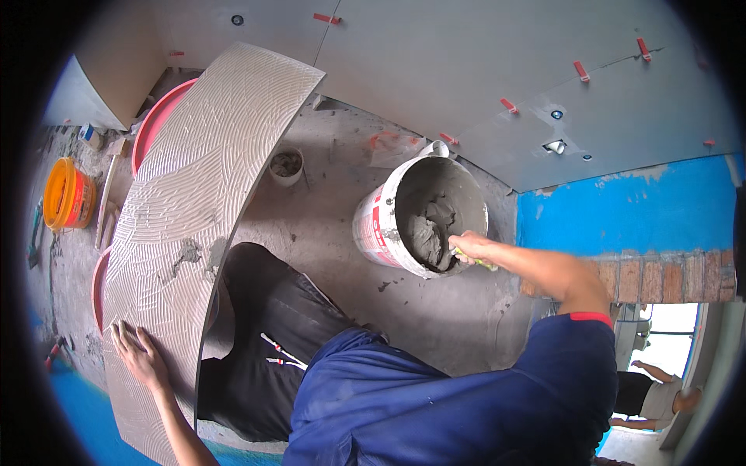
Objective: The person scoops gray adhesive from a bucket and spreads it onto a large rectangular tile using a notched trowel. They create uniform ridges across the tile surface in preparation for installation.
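One large tile (194, 179) | pale grey-beige | combed ridges | dark smears (187, 251)

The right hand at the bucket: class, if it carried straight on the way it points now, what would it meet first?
Most likely the grey mortar inside the white bucket, just ahead of the right hand; how deep it sits is hard to judge.
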The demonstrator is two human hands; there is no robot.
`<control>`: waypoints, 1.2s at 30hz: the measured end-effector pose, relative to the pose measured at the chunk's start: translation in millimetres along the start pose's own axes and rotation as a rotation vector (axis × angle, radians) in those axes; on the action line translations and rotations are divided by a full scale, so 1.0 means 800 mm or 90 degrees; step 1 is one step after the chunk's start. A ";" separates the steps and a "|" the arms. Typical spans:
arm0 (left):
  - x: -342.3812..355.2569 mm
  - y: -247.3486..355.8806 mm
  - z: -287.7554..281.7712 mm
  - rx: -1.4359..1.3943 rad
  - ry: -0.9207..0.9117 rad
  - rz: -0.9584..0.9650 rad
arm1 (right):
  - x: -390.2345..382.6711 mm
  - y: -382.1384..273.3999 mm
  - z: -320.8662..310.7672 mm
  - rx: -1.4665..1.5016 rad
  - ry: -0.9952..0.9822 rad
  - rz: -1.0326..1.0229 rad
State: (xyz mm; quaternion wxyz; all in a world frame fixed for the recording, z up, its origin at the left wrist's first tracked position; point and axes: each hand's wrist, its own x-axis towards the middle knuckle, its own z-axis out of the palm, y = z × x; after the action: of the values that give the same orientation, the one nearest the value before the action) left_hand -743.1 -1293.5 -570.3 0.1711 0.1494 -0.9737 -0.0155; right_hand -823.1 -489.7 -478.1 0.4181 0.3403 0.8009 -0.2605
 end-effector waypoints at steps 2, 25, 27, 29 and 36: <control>-0.003 0.003 0.002 0.006 -0.005 -0.007 | 0.001 0.004 0.005 0.092 -0.024 0.008; -0.003 -0.014 0.018 -0.054 -0.012 -0.031 | 0.033 0.078 -0.081 0.108 0.041 -0.204; -0.006 -0.026 0.016 -0.033 -0.004 -0.038 | 0.021 0.077 -0.084 0.155 0.060 -0.179; -0.007 -0.022 0.014 -0.036 0.004 -0.039 | 0.009 0.080 -0.092 0.225 0.083 -0.160; 0.005 0.013 -0.027 0.024 0.005 -0.039 | -0.054 0.007 -0.105 0.338 0.139 -0.214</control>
State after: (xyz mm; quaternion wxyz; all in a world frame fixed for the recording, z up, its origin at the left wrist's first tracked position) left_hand -742.6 -1284.6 -547.7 0.1717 0.1826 -0.9681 -0.0016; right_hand -842.6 -441.1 -399.1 0.1775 0.3263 0.7900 -0.4878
